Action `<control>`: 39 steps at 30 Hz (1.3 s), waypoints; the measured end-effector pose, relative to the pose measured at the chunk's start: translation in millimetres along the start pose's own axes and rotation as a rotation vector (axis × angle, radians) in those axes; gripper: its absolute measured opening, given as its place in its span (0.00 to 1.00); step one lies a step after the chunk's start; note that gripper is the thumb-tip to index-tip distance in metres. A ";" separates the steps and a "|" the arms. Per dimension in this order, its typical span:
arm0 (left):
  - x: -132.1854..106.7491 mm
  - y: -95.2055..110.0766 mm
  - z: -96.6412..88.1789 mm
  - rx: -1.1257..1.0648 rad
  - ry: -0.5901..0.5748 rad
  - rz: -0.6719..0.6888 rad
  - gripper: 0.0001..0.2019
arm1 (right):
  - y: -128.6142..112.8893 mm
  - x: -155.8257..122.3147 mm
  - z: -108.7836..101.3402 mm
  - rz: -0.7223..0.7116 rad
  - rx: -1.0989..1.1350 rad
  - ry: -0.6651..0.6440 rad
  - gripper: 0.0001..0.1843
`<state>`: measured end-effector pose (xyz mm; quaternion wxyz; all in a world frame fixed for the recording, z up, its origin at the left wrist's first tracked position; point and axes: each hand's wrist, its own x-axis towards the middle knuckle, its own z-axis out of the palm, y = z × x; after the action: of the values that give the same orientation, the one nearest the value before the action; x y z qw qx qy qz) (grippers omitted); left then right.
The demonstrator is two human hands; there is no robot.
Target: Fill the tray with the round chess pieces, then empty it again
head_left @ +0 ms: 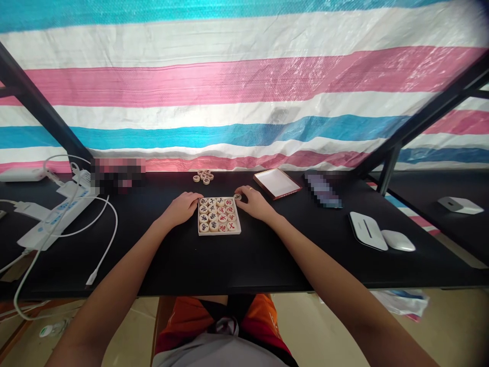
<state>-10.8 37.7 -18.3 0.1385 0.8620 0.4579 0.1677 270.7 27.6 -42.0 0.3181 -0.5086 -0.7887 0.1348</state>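
Note:
A small wooden tray (219, 232) lies on the black table (229, 265), filled with several round wooden game discs (217, 214) marked in red and black. My left hand (184, 206) rests against the tray's left edge with fingers curled, touching the top-left disc. My right hand (252, 201) is at the tray's upper right corner and pinches one disc (237, 197) between thumb and fingers. A small pile of loose discs (204, 176) lies further back on the table.
The tray's lid (277, 183) lies to the right behind the tray. A power strip (57, 211) with white cables is at the left. White flat devices (367, 230) sit at the right. A striped tarp hangs behind.

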 end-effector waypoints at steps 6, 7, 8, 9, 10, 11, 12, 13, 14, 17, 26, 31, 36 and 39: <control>-0.8 -0.1 -0.6 -0.001 -0.016 0.004 0.18 | -10.6 -2.8 -7.7 -0.062 0.156 0.063 0.12; -0.9 0.1 -0.8 0.002 -0.019 0.000 0.18 | -13.9 -3.6 -8.1 -0.083 0.164 0.050 0.13; -1.1 0.4 -1.0 0.005 -0.021 -0.004 0.18 | -17.1 -4.3 -7.9 -0.102 0.154 0.032 0.13; -1.2 0.6 -1.1 0.009 -0.023 -0.010 0.18 | -19.8 -5.0 -7.0 -0.115 0.128 0.011 0.13; -1.3 0.9 -1.2 0.012 -0.024 -0.016 0.17 | -21.8 -5.4 -5.5 -0.121 0.099 -0.007 0.12; -1.3 1.1 -1.2 0.015 -0.023 -0.021 0.17 | -23.0 -5.6 -3.6 -0.123 0.070 -0.022 0.11; -1.4 1.2 -1.1 0.018 -0.023 -0.023 0.17 | -23.3 -5.6 -1.6 -0.126 0.046 -0.034 0.10; -1.4 1.2 -1.0 0.020 -0.022 -0.022 0.17 | -23.1 -5.5 0.4 -0.133 0.030 -0.039 0.08; -1.4 1.2 -0.9 0.021 -0.022 -0.020 0.17 | -22.6 -5.4 2.1 -0.143 0.020 -0.039 0.07; -1.3 1.3 -0.7 0.025 -0.021 -0.011 0.17 | -22.0 -5.3 4.1 -0.176 0.018 -0.022 0.05; -0.5 0.7 0.1 0.032 -0.029 -0.007 0.17 | -9.3 14.6 1.5 -0.084 0.061 -0.017 0.10; -0.1 0.9 0.0 0.041 -0.021 0.001 0.17 | 9.5 59.4 16.1 -0.221 -0.089 -0.147 0.20; -1.0 4.6 -2.6 0.051 -0.032 0.001 0.17 | 1.7 94.6 30.5 -0.370 -0.186 -0.230 0.31; -0.9 5.7 -3.2 0.056 -0.039 0.000 0.17 | -6.8 100.5 34.3 -0.416 -0.254 -0.323 0.32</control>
<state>-8.4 34.1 -13.3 0.1234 0.8687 0.4594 0.1382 215.7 117.6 -27.8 0.1430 -0.3437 -0.9270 0.0460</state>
